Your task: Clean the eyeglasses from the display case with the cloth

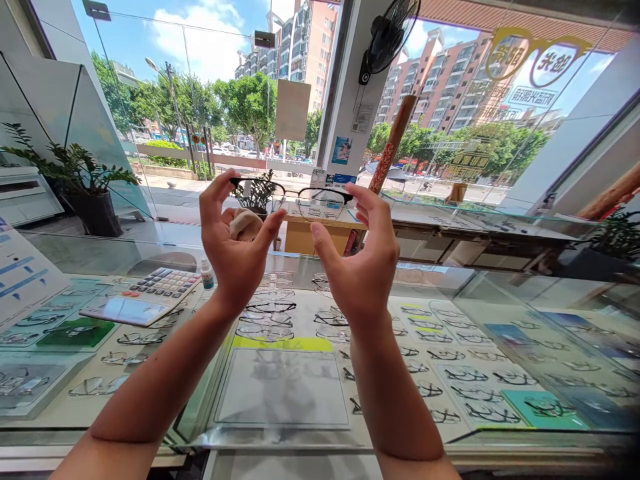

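Observation:
A pair of eyeglasses (292, 194) with dark upper rims is held up between my two hands, over the glass counter. My left hand (237, 230) has the glasses' left end at its fingertips, and a crumpled beige cloth (245, 225) is tucked in its palm. At the other end, the fingertips of my right hand (357, 250) touch the dark corner of the frame, with the thumb near the lower rim.
Below is a glass display case (280, 390) with rows of eyeglasses. On its top at left are a calculator (167, 283), a small spray bottle (207, 275) and a printed sheet (25, 277). Beyond stand a potted plant (95, 207) and a wooden cabinet (317, 240).

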Available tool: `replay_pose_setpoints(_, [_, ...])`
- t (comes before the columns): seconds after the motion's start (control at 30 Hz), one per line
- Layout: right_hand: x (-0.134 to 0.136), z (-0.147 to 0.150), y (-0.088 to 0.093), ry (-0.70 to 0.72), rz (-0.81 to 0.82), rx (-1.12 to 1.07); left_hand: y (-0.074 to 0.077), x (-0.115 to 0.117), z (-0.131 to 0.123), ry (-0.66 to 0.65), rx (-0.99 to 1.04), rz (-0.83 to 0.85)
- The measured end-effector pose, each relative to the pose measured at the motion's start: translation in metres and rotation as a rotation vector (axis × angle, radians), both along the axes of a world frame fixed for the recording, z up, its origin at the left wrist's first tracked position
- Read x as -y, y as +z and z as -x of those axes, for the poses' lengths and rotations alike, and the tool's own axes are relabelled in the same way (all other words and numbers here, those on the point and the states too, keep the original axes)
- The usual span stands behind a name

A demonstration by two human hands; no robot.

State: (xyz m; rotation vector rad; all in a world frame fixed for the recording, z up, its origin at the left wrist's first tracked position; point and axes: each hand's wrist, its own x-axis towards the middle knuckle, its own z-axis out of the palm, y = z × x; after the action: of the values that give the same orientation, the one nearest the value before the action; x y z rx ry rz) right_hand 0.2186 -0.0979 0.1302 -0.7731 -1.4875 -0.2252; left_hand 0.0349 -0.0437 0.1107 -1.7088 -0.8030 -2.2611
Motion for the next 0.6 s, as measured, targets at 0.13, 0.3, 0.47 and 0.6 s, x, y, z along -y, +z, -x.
replay_pose_setpoints(0.13, [0.0026, -0.0002, 0.0008, 0.015, -0.015, -0.001, 0.0019, -0.0015, 0.0017, 0.074, -0.008, -0.050])
replay_pose_setpoints(0.3, [0.0047, -0.0003, 0.0028, 0.013, -0.033, -0.012, 0.0005, -0.0050, 0.0031, 0.022, 0.021, -0.040])
replay_pose_setpoints(0.47, [0.0025, -0.0001, 0.0044, 0.091, -0.058, -0.114, -0.0028, -0.0079, 0.0048, -0.069, 0.030, -0.024])
replay_pose_setpoints(0.6, [-0.0002, -0.0006, 0.0048, 0.091, -0.074, -0.166, -0.0033, -0.0048, 0.0040, -0.087, -0.009, 0.013])
